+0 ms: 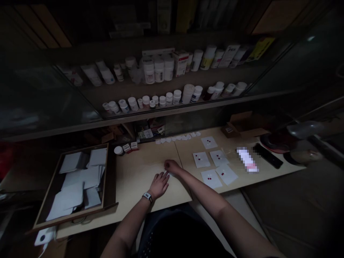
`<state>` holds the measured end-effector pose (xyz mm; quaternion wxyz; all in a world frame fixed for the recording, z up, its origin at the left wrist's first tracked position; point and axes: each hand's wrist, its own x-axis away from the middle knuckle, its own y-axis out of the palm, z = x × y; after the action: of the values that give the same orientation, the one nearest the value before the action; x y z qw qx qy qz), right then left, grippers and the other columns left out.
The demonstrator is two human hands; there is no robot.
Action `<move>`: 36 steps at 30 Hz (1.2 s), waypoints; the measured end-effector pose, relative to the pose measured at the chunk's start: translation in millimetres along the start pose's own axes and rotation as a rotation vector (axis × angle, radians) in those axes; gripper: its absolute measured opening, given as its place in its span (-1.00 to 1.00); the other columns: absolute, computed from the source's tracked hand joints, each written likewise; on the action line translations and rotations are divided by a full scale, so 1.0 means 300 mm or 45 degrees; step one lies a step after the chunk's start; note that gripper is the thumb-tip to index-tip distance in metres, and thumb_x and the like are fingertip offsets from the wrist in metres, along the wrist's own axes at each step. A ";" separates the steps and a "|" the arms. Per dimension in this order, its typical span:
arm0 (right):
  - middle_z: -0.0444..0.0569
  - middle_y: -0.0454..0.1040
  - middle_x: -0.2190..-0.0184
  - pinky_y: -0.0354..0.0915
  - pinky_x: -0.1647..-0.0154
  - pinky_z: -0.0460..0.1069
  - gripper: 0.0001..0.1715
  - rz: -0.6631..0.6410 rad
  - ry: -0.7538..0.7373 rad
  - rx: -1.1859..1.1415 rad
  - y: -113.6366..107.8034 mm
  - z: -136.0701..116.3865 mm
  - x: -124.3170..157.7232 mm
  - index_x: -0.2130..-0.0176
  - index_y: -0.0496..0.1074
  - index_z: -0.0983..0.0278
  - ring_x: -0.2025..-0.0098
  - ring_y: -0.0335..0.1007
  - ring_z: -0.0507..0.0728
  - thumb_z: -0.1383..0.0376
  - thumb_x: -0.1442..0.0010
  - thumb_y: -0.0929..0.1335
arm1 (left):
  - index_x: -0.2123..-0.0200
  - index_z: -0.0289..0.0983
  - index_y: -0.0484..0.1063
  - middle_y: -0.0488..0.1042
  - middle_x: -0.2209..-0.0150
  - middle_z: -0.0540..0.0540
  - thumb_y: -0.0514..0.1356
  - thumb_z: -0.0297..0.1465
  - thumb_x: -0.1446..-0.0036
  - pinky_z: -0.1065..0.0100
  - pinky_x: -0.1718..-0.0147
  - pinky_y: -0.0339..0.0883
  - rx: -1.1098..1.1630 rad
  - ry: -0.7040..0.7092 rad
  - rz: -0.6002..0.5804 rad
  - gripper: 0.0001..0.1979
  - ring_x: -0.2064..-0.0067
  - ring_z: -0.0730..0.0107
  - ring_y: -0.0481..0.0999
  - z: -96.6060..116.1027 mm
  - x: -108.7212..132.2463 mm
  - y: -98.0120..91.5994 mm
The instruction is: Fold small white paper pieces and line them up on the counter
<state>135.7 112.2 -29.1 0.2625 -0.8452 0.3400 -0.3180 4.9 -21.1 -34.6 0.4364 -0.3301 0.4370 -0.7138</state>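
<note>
My left hand (159, 185), with a watch (147, 196) on the wrist, lies on the pale tabletop with its fingers stretched out. Touching or almost touching its fingertips is my right hand (173, 167), whose fingers are curled together. A bit of white paper (173, 175) shows beneath the hands; most of it is hidden. What the right fingers hold, if anything, cannot be made out. To the right lie several white paper squares (201, 159), each bearing small red and whitish pills (209, 178). Along the back edge runs a row of small folded white packets (178, 138).
A wooden tray (109, 175) of white paper stacks stands left. Near it are a bottle (119, 150) and small boxes (133, 145). A black phone (268, 156), a pixelated item (247, 159) and an open carton (243, 123) sit right. Shelves of medicine bottles (158, 70) rise behind.
</note>
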 end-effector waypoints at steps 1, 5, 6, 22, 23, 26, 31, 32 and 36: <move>-0.14 0.49 0.39 0.14 0.40 -0.16 -0.69 0.007 0.009 -0.018 0.005 0.003 0.000 0.22 0.48 0.29 0.37 0.35 0.01 0.46 0.04 0.36 | -0.21 -0.18 0.17 0.18 -0.24 -0.16 0.03 -0.34 -0.22 0.03 -0.12 0.03 -0.002 0.006 -0.014 -0.53 -0.21 0.05 0.13 -0.003 0.001 -0.004; -0.13 0.50 0.36 0.14 0.40 -0.16 -0.58 -0.015 -0.013 -0.003 0.020 0.011 -0.006 0.15 0.48 0.27 0.36 0.36 0.02 0.43 0.10 0.40 | -0.20 -0.17 0.19 0.24 -0.20 -0.16 0.04 -0.33 -0.22 0.01 -0.13 0.00 0.013 0.027 -0.029 -0.54 -0.23 0.06 0.10 -0.009 0.004 -0.019; -0.12 0.51 0.36 0.14 0.39 -0.15 -0.65 -0.029 -0.028 0.026 0.023 0.013 -0.008 0.22 0.51 0.27 0.35 0.36 0.03 0.42 0.09 0.40 | -0.20 -0.18 0.19 0.25 -0.19 -0.16 0.04 -0.33 -0.22 0.01 -0.14 -0.01 0.019 0.033 -0.027 -0.54 -0.23 0.06 0.09 -0.010 0.006 -0.021; -0.02 0.48 0.32 0.13 0.25 -0.10 -0.89 0.078 -0.221 0.241 0.038 0.034 0.031 0.34 0.50 0.31 0.23 0.34 0.09 0.34 -0.10 0.36 | -0.20 -0.19 0.18 0.22 -0.21 -0.15 0.01 -0.26 -0.23 -0.01 -0.13 -0.01 0.021 0.026 -0.024 -0.52 -0.21 0.06 0.10 -0.018 0.021 -0.021; -0.03 0.48 0.33 0.14 0.25 -0.10 -0.89 0.097 -0.260 0.249 0.039 0.038 0.036 0.35 0.50 0.31 0.24 0.33 0.09 0.35 -0.12 0.35 | -0.20 -0.20 0.18 0.22 -0.21 -0.17 0.01 -0.25 -0.23 -0.01 -0.13 -0.01 0.012 0.025 -0.018 -0.52 -0.21 0.06 0.11 -0.019 0.022 -0.017; -0.03 0.47 0.33 0.15 0.22 -0.09 -0.87 0.155 -0.366 0.266 0.046 0.053 0.056 0.34 0.50 0.30 0.21 0.32 0.08 0.39 -0.15 0.32 | -0.19 -0.22 0.20 0.23 -0.18 -0.24 0.00 -0.25 -0.23 -0.01 -0.12 0.01 -0.024 0.019 0.009 -0.53 -0.19 0.05 0.14 -0.023 0.026 -0.006; -0.01 0.47 0.30 0.18 0.17 -0.05 -0.82 0.191 -0.518 0.358 0.066 0.080 0.097 0.25 0.52 0.28 0.17 0.29 0.11 0.38 -0.18 0.31 | -0.19 -0.24 0.20 0.26 -0.11 -0.28 0.03 -0.25 -0.22 0.00 -0.09 0.04 -0.067 0.038 0.026 -0.51 -0.15 0.03 0.17 -0.026 0.026 0.002; 0.00 0.46 0.29 0.18 0.17 -0.04 -0.82 0.193 -0.548 0.383 0.069 0.084 0.105 0.23 0.52 0.27 0.16 0.29 0.12 0.37 -0.18 0.32 | -0.20 -0.24 0.19 0.26 -0.11 -0.28 0.03 -0.25 -0.21 -0.01 -0.09 0.04 -0.073 0.038 0.026 -0.51 -0.15 0.02 0.17 -0.025 0.025 0.003; 0.02 0.46 0.26 0.19 0.17 -0.02 -0.78 0.177 -0.618 0.489 0.076 0.095 0.135 0.19 0.52 0.24 0.14 0.28 0.14 0.36 -0.20 0.31 | -0.17 -0.25 0.23 0.26 -0.10 -0.28 0.03 -0.25 -0.21 -0.01 -0.09 0.04 -0.092 0.020 0.017 -0.53 -0.14 0.02 0.17 -0.017 0.021 0.002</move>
<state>169.7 74.1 -48.3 0.5117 -0.8063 0.2581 -0.1468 -1.9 -25.3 -36.6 0.4255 -0.3373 0.4680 -0.6972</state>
